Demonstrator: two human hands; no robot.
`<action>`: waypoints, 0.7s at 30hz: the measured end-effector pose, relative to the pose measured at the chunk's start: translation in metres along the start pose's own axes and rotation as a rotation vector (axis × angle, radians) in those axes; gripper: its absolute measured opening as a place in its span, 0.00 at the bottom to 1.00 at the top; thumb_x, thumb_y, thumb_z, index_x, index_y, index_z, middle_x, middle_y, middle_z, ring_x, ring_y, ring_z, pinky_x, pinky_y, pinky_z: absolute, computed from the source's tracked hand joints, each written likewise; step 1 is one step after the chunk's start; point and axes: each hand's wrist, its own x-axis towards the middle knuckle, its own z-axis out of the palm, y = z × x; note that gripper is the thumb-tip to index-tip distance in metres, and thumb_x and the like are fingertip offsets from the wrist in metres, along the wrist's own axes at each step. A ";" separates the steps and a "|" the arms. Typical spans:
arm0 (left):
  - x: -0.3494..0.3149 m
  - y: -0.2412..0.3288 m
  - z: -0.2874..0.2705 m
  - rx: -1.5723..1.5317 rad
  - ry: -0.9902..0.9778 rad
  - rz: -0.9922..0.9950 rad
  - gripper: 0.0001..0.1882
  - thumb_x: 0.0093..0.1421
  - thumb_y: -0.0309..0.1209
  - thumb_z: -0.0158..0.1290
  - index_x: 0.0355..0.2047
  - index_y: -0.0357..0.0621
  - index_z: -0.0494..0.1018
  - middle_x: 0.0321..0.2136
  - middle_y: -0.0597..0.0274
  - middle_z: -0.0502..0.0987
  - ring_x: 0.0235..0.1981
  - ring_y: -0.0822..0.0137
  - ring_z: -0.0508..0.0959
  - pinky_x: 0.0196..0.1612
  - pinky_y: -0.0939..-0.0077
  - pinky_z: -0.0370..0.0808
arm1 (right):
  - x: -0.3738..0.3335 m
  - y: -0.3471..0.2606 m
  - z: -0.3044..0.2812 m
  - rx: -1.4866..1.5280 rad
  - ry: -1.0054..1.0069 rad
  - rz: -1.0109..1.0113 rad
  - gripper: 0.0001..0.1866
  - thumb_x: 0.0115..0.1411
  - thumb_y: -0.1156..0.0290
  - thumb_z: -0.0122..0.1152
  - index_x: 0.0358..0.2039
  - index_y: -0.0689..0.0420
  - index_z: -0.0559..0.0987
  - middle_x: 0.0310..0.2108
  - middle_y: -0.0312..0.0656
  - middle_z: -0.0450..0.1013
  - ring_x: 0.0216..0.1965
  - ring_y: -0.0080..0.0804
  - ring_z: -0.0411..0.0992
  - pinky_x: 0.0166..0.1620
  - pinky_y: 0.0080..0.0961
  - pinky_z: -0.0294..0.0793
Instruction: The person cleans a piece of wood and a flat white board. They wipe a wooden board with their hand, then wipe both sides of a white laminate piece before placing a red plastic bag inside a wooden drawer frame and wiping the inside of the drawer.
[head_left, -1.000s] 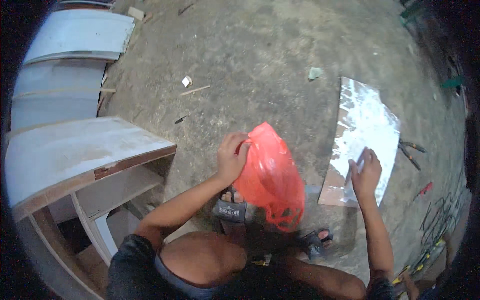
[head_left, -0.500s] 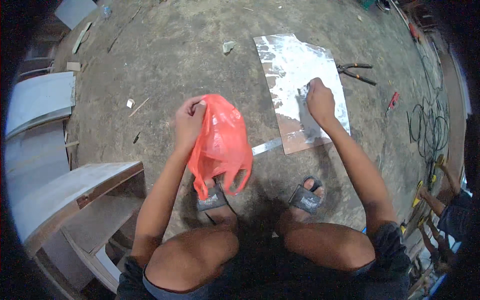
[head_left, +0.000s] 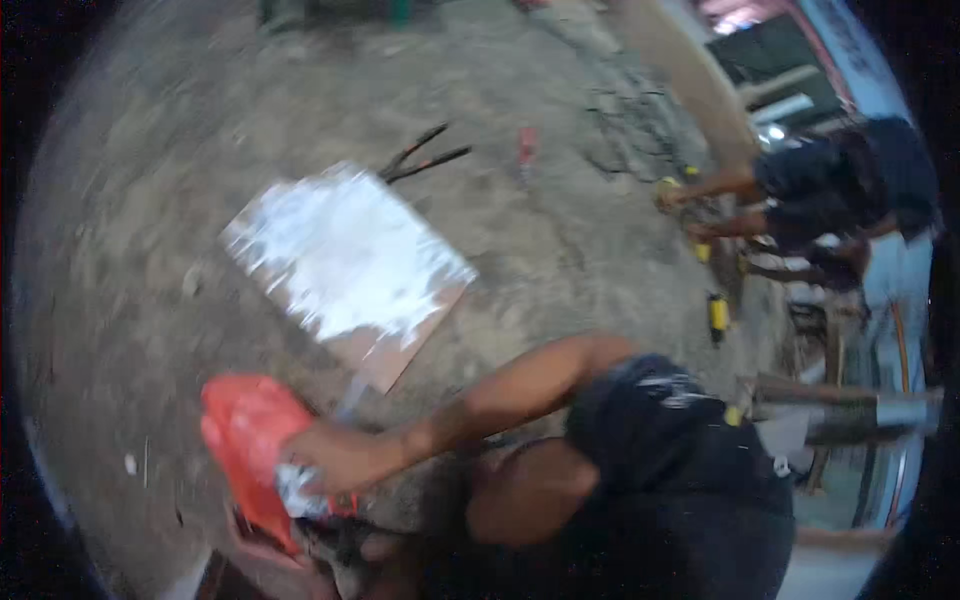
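Observation:
A thin red plastic bag (head_left: 245, 425) is at the lower left, its lower end by my left hand (head_left: 268, 548). That hand is blurred and partly covered, but it seems closed on the bag. My right hand (head_left: 345, 458) reaches across to the bag's side with its fingers bent. A crumpled silvery-white piece (head_left: 298, 490) shows under the right fingers, too smeared to name exactly. Beyond the hands, a flat rectangular sheet (head_left: 385, 365) lies on the floor, mostly covered in patchy silvery white, with bare brown along its near edge.
Pliers with black and orange handles (head_left: 425, 160) lie past the sheet's far corner. A red-handled tool (head_left: 527, 148) and dark cable (head_left: 640, 125) are farther right. Another person (head_left: 830, 185) in dark clothes is at the right. The concrete floor (head_left: 140, 260) spreads leftward.
My view has swung to the right and blurred. My right hand has left the sheet and come over to the red bag, where a silvery-white piece now shows under it.

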 end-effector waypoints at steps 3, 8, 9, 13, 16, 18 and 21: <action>-0.024 -0.023 -0.025 0.526 -0.154 0.404 0.39 0.57 0.53 0.53 0.56 0.33 0.57 0.50 0.49 0.62 0.49 0.54 0.66 0.51 0.61 0.64 | 0.008 0.005 0.003 -0.271 -0.123 -0.143 0.13 0.44 0.69 0.62 0.31 0.60 0.77 0.35 0.45 0.73 0.40 0.44 0.72 0.39 0.39 0.74; 0.011 0.043 -0.001 0.661 -0.138 0.395 0.19 0.66 0.43 0.45 0.39 0.36 0.67 0.27 0.58 0.69 0.26 0.61 0.67 0.34 0.71 0.69 | 0.020 0.011 0.010 -0.624 -0.044 -0.361 0.08 0.45 0.69 0.60 0.25 0.58 0.78 0.37 0.42 0.73 0.40 0.41 0.72 0.34 0.38 0.75; 0.015 0.055 -0.002 0.689 -0.140 0.388 0.18 0.68 0.42 0.44 0.35 0.37 0.69 0.22 0.60 0.70 0.22 0.62 0.67 0.31 0.73 0.70 | 0.030 0.014 0.014 -0.668 -0.028 -0.340 0.08 0.44 0.68 0.61 0.25 0.58 0.78 0.38 0.42 0.72 0.40 0.42 0.72 0.33 0.37 0.75; 0.024 0.074 -0.004 0.232 -0.207 0.153 0.20 0.65 0.43 0.49 0.38 0.36 0.74 0.24 0.56 0.76 0.25 0.65 0.72 0.28 0.73 0.68 | 0.044 -0.006 -0.003 -0.843 0.120 -0.236 0.07 0.42 0.69 0.62 0.21 0.58 0.78 0.35 0.43 0.73 0.36 0.41 0.74 0.31 0.36 0.75; 0.035 0.100 0.004 0.290 -0.295 0.219 0.21 0.64 0.44 0.51 0.37 0.33 0.75 0.22 0.58 0.75 0.22 0.68 0.71 0.27 0.76 0.67 | 0.060 0.010 -0.011 -0.848 0.162 -0.127 0.07 0.39 0.70 0.63 0.19 0.60 0.77 0.28 0.45 0.73 0.30 0.43 0.75 0.30 0.35 0.75; 0.044 0.099 -0.001 0.238 -0.423 -0.104 0.32 0.59 0.50 0.54 0.50 0.33 0.66 0.38 0.54 0.71 0.37 0.63 0.71 0.41 0.71 0.67 | 0.059 -0.001 -0.014 -0.778 0.187 -0.178 0.07 0.38 0.70 0.62 0.17 0.59 0.76 0.27 0.46 0.73 0.26 0.45 0.74 0.29 0.34 0.74; 0.046 0.131 0.014 0.274 -0.540 0.212 0.25 0.61 0.45 0.53 0.44 0.32 0.70 0.29 0.58 0.72 0.28 0.66 0.70 0.33 0.73 0.67 | 0.044 -0.002 -0.016 -0.431 0.051 -0.215 0.06 0.40 0.70 0.61 0.19 0.58 0.75 0.27 0.48 0.73 0.24 0.46 0.72 0.28 0.33 0.73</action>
